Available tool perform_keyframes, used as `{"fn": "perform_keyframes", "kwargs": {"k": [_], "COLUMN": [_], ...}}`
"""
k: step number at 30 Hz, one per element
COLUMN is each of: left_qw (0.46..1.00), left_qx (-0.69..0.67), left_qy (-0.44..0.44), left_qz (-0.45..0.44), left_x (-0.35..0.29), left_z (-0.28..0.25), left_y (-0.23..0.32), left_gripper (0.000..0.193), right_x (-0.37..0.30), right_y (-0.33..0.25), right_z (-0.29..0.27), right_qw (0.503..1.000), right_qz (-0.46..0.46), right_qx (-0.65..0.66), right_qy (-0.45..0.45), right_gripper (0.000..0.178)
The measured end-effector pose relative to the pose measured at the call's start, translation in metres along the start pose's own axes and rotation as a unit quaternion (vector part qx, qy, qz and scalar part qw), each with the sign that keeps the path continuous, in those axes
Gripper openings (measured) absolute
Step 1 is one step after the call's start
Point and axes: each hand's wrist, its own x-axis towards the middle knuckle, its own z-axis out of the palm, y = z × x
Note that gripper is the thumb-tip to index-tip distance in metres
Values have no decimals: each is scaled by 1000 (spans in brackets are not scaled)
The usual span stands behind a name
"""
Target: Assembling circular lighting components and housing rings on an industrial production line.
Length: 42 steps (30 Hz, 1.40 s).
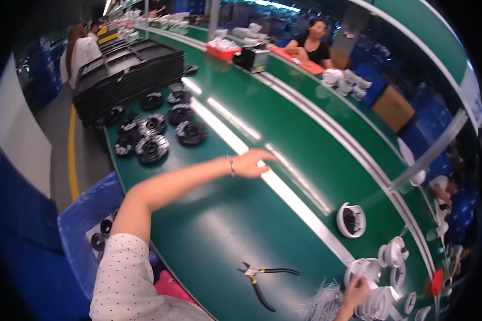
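My left arm stretches across the green workbench, and my left hand (251, 163) hovers over the pale metal strip beside the conveyor. Its fingers are stretched out and hold nothing. At the lower right, my right hand (357, 291) has its fingers curled at the rim of a white round plastic housing (370, 266). A white housing with a black part inside (351, 220) sits apart on the conveyor. Pliers with black and yellow handles (258, 279) lie spread on the bench, beside a heap of thin white strips (326, 304).
Several black round parts (152, 148) lie at the far left, before stacked black trays (128, 75). A blue bin (83, 219) stands left of the bench. More white housings (395, 251) lie at the right. Across the conveyor, a person (317, 45) sits by red trays (300, 61).
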Motion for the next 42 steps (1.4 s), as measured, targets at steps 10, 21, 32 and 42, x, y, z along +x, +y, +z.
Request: {"fn": "perform_keyframes", "kwargs": {"k": [10, 21, 32, 42], "left_qw": [789, 845, 970, 952], "left_qx": [481, 381, 162, -33], "left_qy": [-291, -317, -148, -211], "left_qz": [-249, -199, 103, 221], "left_x": [-53, -34, 39, 27], "left_z": [-142, -116, -19, 93], "left_y": [-137, -96, 100, 252], "left_gripper": [87, 58, 23, 21], "right_x": [-15, 2, 26, 21], "right_y": [-137, -164, -131, -108], "right_z": [10, 41, 31, 40], "right_qw": [949, 936, 851, 888], "right_qz": [-250, -204, -256, -162], "right_qx": [160, 181, 82, 174], "right_qy": [-102, -224, -451, -392], "right_gripper": [12, 36, 122, 109]}}
